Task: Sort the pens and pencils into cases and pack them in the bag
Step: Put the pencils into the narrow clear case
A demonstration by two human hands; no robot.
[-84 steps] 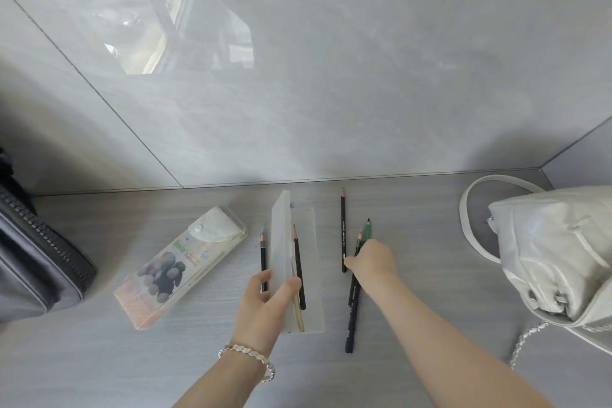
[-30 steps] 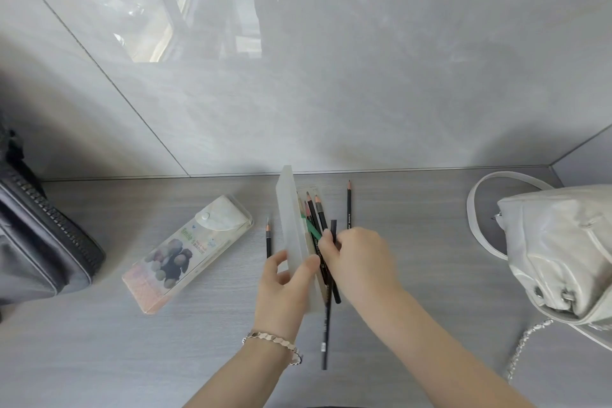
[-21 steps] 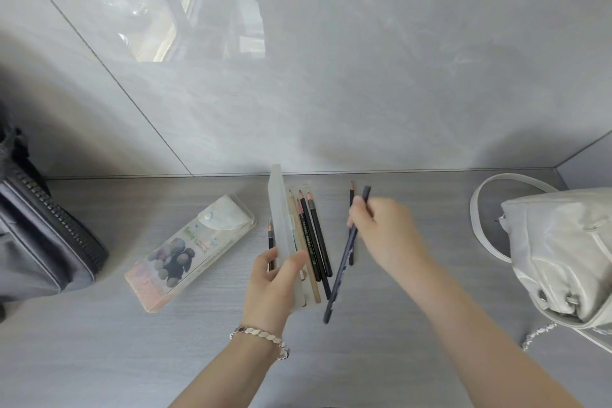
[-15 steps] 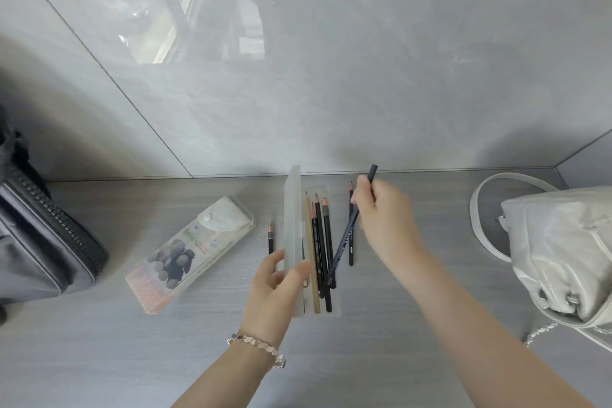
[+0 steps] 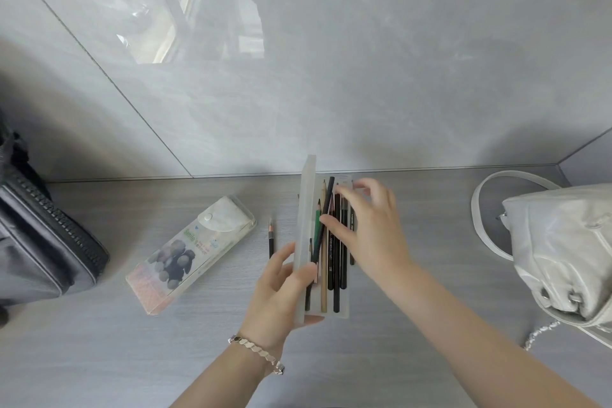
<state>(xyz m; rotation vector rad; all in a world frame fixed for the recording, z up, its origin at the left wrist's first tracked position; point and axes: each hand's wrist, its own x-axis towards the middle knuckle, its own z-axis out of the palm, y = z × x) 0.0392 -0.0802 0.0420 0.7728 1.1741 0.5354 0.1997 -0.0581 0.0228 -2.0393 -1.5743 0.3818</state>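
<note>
Take 12 o'clock as the wall side. The clear case [image 5: 306, 209] sits mid-table [image 5: 430, 358], its lid standing upright along the 9 o'clock side. Your left hand [image 5: 281, 288] pinches that lid from 6 o'clock, thumb on the inner face and fingers behind it. Your right hand [image 5: 371, 228] hovers over the tray from 3 o'clock, fingers spread and loose, gripping nothing I can see. Its thumb tip touches the pencils [image 5: 336, 268] lying in the tray. The fingertips toward 12 o'clock are blurred, so I cannot tell what they touch.

Watch the dark pencil [image 5: 326, 209] lying slantwise across the others, its far end up beside the lid. Fold the lid down over it and it will likely jam the closure or lever its neighbours out, so flatten it first.

You hold only the lid, not the tray. A firm push toward 9 o'clock could slide the light tray or tip it against the hinge.

Two stragglers are easy to miss. A loose pencil [image 5: 271, 242] lies on the table at 9 o'clock, just beside the lid and partly behind your left fingers. Another pencil [image 5: 351, 255] runs along the tray's 3 o'clock edge under your right palm, and I cannot tell whether it is inside or just outside.

The printed case [image 5: 192, 252] lies farther out at 9 o'clock with its flap snapped shut. The white bag [image 5: 563, 252] waits at 3 o'clock, well apart.
</note>
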